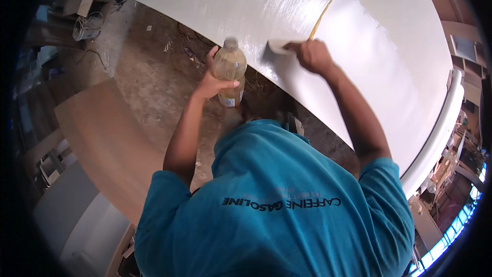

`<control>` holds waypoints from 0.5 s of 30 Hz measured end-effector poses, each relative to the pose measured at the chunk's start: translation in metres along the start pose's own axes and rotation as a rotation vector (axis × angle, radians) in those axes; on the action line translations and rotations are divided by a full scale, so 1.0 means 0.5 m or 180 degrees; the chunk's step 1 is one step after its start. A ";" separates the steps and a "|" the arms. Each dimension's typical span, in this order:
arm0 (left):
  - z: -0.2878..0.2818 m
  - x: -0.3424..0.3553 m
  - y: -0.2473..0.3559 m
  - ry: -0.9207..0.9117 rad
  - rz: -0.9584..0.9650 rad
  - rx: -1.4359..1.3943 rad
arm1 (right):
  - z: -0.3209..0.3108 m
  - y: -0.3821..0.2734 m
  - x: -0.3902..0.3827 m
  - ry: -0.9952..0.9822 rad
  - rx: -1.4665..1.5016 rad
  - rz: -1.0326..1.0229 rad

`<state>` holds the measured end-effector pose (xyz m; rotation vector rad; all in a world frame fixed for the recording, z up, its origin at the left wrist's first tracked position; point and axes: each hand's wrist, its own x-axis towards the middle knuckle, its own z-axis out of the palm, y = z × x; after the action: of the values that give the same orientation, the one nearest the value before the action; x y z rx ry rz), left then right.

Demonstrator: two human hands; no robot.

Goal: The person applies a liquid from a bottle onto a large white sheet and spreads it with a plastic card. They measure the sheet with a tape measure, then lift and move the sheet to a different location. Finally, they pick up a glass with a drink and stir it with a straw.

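The left hand [215, 83] grips a clear plastic bottle [230, 72] of yellowish liquid at 12 o'clock, while the right-hand fingers [296, 47] pinch a pale spreader [279, 46] on the white sheet [389, 46] — glossy at 11 o'clock, duller at 1 o'clock, apparently part-coated.

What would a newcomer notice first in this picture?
The large glossy white sheet fills the upper right, where the right hand presses a small pale flat scraper against it. At centre, the left hand grips a clear plastic bottle of yellowish liquid above the dirty floor.
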<state>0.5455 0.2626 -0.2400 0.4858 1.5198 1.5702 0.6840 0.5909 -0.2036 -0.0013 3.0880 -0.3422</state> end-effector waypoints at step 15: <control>-0.024 0.003 -0.017 -0.0253 0.0360 0.0316 | -0.200 -0.162 -0.199 0.0254 0.1313 0.1066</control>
<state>0.5380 0.2552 -0.2507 0.6932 1.5373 1.5471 0.7797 0.5345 -0.0848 0.5416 2.9495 -0.9634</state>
